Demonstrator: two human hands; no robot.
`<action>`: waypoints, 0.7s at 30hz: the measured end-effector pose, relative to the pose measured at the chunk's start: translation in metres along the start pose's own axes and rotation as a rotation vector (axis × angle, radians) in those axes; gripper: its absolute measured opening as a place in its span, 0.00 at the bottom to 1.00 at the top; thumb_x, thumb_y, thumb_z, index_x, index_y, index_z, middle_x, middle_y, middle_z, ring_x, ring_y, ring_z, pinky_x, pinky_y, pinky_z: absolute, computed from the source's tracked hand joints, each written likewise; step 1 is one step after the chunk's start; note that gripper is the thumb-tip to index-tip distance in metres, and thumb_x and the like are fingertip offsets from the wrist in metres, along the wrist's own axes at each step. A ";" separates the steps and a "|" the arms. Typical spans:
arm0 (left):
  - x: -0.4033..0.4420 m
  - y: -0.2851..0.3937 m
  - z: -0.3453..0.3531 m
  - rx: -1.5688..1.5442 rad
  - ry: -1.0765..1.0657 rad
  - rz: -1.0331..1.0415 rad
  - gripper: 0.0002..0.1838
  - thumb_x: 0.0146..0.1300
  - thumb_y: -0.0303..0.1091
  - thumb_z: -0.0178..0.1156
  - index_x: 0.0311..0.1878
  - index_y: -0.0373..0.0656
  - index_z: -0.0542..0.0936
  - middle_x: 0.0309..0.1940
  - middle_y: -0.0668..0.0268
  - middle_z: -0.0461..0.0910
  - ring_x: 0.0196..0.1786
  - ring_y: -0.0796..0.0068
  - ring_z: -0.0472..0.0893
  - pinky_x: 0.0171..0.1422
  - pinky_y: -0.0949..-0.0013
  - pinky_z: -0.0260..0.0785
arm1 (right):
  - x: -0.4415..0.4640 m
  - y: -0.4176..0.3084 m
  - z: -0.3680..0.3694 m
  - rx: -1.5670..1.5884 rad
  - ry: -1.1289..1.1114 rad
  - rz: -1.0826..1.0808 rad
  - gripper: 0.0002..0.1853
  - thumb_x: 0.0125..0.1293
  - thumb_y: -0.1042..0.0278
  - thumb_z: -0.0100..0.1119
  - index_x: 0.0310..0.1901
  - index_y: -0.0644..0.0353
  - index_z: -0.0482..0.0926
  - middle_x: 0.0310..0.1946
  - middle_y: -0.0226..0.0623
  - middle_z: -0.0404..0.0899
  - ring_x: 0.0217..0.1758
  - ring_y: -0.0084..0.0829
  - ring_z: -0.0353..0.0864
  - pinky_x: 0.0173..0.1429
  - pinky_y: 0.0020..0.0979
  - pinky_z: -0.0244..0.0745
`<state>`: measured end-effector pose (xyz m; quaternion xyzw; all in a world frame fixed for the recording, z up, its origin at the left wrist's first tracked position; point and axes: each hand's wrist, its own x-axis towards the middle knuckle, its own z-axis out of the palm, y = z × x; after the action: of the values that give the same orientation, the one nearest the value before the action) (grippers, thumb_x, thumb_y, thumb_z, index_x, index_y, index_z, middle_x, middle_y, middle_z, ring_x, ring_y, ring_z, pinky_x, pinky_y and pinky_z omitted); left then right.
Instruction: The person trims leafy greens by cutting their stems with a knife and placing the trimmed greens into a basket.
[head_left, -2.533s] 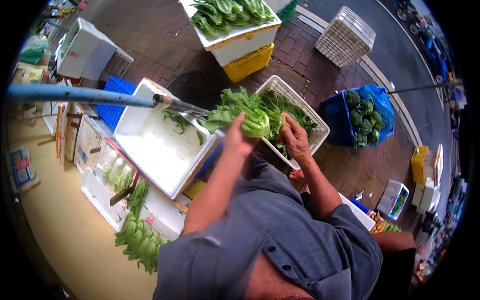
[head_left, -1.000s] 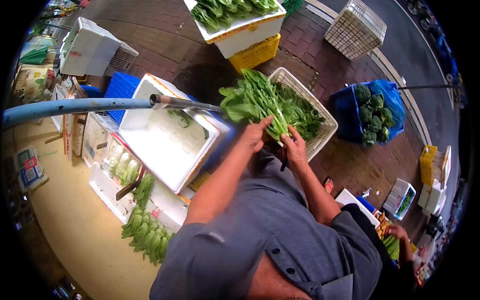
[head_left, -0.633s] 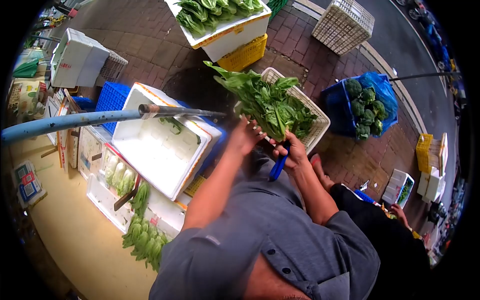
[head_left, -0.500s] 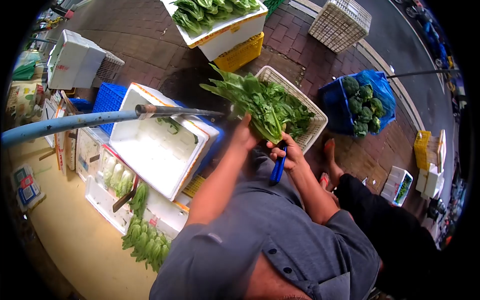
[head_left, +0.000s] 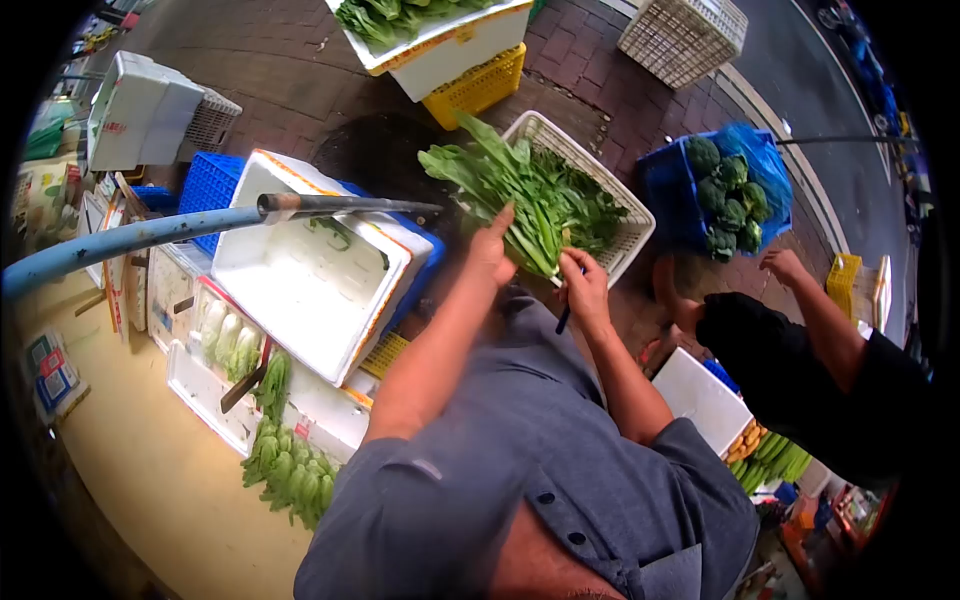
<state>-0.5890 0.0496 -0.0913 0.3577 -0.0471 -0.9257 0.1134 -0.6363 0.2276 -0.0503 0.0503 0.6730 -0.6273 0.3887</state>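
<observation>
My left hand (head_left: pixel 491 252) is closed around a bunch of long leafy greens (head_left: pixel 520 190), its thumb lying along the stalks. The leaves point up and left, over the near-left side of a cream plastic crate (head_left: pixel 640 243) that holds more greens (head_left: pixel 590 205). At the pale cut ends of the bunch, my right hand (head_left: pixel 584 283) has its fingers closed, touching the stalks. A thin blue-handled tool (head_left: pixel 563 318) sticks out below that hand; its working end is hidden.
A white foam box (head_left: pixel 300 290) and a metal pole (head_left: pixel 150 238) are at left. Broccoli (head_left: pixel 730 205) fills a blue crate (head_left: pixel 662 205) at right, beside another person's arm (head_left: pixel 820 310). Foam boxes of greens (head_left: pixel 455 55) stand ahead.
My right fingers have moved up to the stalk ends, and the blue handle has turned so less shows. The other person has moved, bringing an arm into view and uncovering a white box.
</observation>
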 end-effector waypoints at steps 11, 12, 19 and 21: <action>-0.004 -0.020 -0.003 0.256 0.012 0.080 0.19 0.72 0.33 0.59 0.62 0.35 0.74 0.54 0.56 0.80 0.54 0.58 0.83 0.58 0.51 0.79 | -0.010 0.013 0.003 -0.020 -0.008 -0.007 0.24 0.70 0.67 0.64 0.66 0.61 0.72 0.29 0.26 0.76 0.20 0.17 0.69 0.24 0.22 0.67; -0.010 -0.017 0.004 0.276 0.007 0.063 0.20 0.71 0.34 0.60 0.62 0.36 0.74 0.54 0.58 0.80 0.54 0.62 0.83 0.58 0.55 0.78 | -0.011 0.011 0.002 0.023 -0.005 0.029 0.24 0.70 0.67 0.64 0.66 0.61 0.72 0.28 0.26 0.75 0.19 0.17 0.69 0.24 0.22 0.68; -0.007 -0.001 -0.001 1.282 0.153 0.340 0.26 0.64 0.51 0.67 0.50 0.34 0.83 0.45 0.55 0.87 0.49 0.61 0.85 0.55 0.62 0.74 | -0.005 0.026 -0.020 0.346 0.007 0.245 0.09 0.71 0.62 0.61 0.44 0.57 0.75 0.20 0.24 0.68 0.16 0.21 0.67 0.29 0.31 0.79; -0.014 0.006 0.004 1.394 0.168 0.398 0.27 0.65 0.53 0.66 0.49 0.35 0.83 0.44 0.51 0.87 0.48 0.60 0.86 0.55 0.61 0.74 | -0.005 0.031 -0.027 0.385 -0.015 0.273 0.13 0.70 0.62 0.63 0.49 0.57 0.72 0.20 0.24 0.67 0.16 0.22 0.67 0.29 0.31 0.80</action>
<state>-0.5808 0.0469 -0.0786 0.4013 -0.6811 -0.6118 0.0287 -0.6282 0.2604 -0.0746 0.2092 0.5249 -0.6862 0.4581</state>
